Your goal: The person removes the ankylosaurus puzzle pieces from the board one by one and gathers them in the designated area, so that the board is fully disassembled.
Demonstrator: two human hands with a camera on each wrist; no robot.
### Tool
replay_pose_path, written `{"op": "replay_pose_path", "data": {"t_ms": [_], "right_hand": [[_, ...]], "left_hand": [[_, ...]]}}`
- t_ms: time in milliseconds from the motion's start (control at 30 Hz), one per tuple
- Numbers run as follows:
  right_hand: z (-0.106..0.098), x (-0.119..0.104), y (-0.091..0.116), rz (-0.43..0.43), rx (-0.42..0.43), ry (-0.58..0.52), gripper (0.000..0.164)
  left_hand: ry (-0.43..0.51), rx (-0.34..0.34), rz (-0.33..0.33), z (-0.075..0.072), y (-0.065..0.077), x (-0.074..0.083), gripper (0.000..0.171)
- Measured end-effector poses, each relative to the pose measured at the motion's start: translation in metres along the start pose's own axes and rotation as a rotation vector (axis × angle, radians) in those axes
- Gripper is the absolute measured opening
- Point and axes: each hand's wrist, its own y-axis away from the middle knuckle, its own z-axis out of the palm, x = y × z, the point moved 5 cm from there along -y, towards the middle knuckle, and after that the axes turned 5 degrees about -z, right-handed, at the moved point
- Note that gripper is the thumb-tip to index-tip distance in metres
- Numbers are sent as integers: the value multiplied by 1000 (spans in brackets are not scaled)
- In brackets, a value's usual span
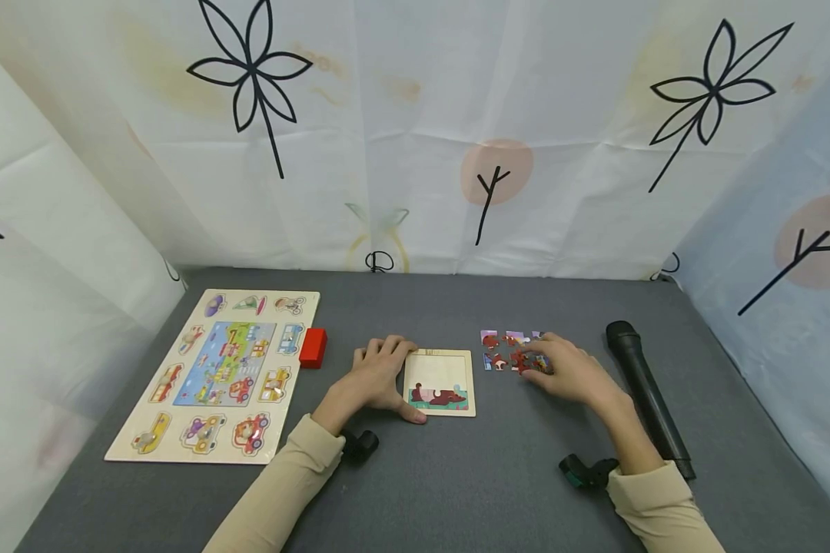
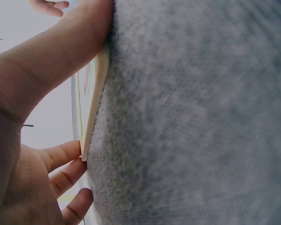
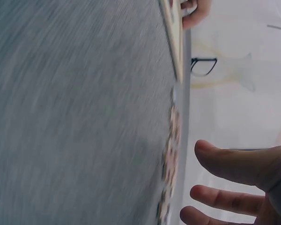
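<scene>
My left hand (image 1: 379, 376) holds a small wooden jigsaw tray (image 1: 439, 367) at its left side, thumb at the near left corner and fingers toward the far left one. The left wrist view shows fingertips at the corner of the tray's edge (image 2: 94, 110). Assembled pieces with a brown animal picture (image 1: 439, 397) fill the tray's lower part; bare wood shows above. My right hand (image 1: 567, 370) hovers over loose jigsaw pieces (image 1: 496, 361) laid in rows right of the tray. In the right wrist view its thumb and fingers are apart, above the pieces (image 3: 170, 159), holding nothing.
A large knobbed picture puzzle board (image 1: 200, 453) lies on the grey table (image 1: 456, 491) at left. A red block (image 1: 313, 348) stands by its right edge. A black microphone (image 1: 646, 392) lies beside the right forearm. White patterned cloth (image 1: 415, 153) hangs behind and at both sides.
</scene>
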Motion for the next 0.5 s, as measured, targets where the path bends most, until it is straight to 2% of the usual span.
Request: {"op": "replay_pose_path", "data": {"t_ms": [500], "right_hand": [[5,-47,-18,-99,-24,-76,37]], "left_hand": [[18,11,23,2,0,0,113]]}}
